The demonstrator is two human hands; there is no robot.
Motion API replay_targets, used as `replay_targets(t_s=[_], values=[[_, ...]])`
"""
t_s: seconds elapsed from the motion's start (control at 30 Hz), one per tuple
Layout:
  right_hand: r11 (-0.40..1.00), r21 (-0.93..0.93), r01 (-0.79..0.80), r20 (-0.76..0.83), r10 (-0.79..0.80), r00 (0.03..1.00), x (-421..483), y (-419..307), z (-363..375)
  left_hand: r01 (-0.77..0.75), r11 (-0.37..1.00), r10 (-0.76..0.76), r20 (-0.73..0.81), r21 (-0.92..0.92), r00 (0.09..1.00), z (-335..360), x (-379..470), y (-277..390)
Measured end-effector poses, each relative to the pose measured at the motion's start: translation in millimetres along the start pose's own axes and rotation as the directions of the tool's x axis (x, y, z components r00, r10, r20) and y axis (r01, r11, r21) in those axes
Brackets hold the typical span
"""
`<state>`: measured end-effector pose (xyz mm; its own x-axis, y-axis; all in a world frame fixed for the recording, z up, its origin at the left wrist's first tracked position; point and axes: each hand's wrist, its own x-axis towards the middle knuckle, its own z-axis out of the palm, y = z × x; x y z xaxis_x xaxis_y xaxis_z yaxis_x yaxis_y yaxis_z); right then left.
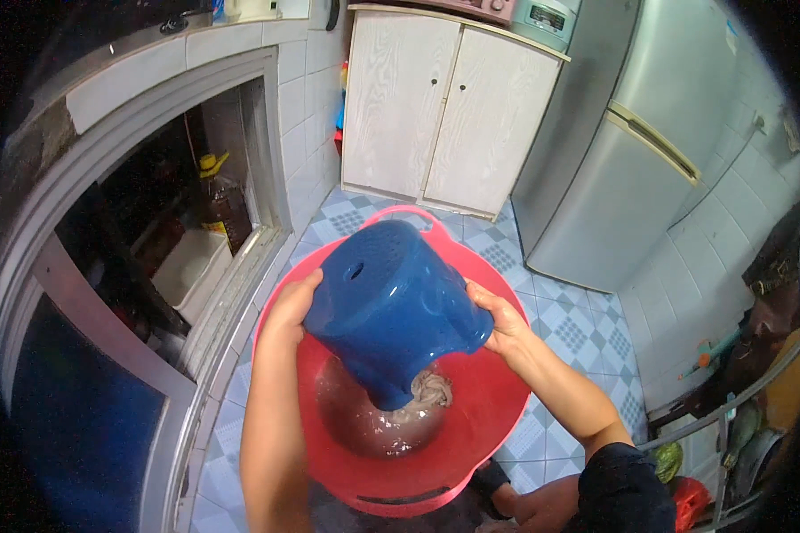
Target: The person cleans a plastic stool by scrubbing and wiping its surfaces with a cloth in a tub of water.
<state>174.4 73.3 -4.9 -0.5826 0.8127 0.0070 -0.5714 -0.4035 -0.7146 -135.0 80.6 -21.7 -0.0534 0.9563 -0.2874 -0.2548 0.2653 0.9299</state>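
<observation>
A blue plastic stool (387, 293) is tilted over a large red plastic tub (493, 393), its top towards the upper left and its legs pointing down to the right. My left hand (293, 300) grips the edge of its seat. Near the end of a leg, my right hand (500, 316) holds the stool on the other side. Murky water (393, 433) lies in the bottom of the tub. A wet grey cloth (433, 390) sits in that water, partly hidden behind a leg of the stool.
Ahead stands a white wooden cabinet (400, 106), with a silver refrigerator (613, 193) to its right. A sliding door frame (273, 133) runs along the left, with an oil bottle (223, 200) and a white bin (193, 266) beyond. A metal rack (720, 416) stands at lower right.
</observation>
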Motion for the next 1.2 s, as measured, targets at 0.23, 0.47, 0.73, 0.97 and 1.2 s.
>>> replay_targets(t_s=[0.23, 0.47, 0.73, 0.97, 1.2], values=[[0.999, 0.035, 0.014, 0.073, -0.017, 0.997, 8.7, -9.0, 9.7, 0.103, 0.871, -0.074, 0.079, -0.48, 0.994, 8.0, -23.1, 13.2], [0.998, 0.066, 0.025, 0.025, -0.027, 0.999, 28.0, -17.5, 26.2, 0.242, 0.906, -0.218, 0.105, -0.349, 0.97, -14.1, 1.5, -21.6], [0.994, 0.093, 0.05, -0.034, -0.047, 0.998, 43.6, -17.4, 11.0, 0.051, 0.916, -0.037, 0.042, -0.397, 0.998, 9.4, -32.8, 2.1], [0.978, 0.201, -0.052, -0.146, 0.083, 0.986, 52.5, -17.8, -18.5, -0.081, 0.97, 0.084, 0.002, -0.229, 0.996, -2.2, -25.5, -4.3], [0.984, 0.174, -0.047, -0.31, 0.1, 0.946, 62.6, -21.7, -55.9, -0.366, 0.93, 0.359, -0.178, -0.012, 0.916, 19.2, -31.1, 8.4]])
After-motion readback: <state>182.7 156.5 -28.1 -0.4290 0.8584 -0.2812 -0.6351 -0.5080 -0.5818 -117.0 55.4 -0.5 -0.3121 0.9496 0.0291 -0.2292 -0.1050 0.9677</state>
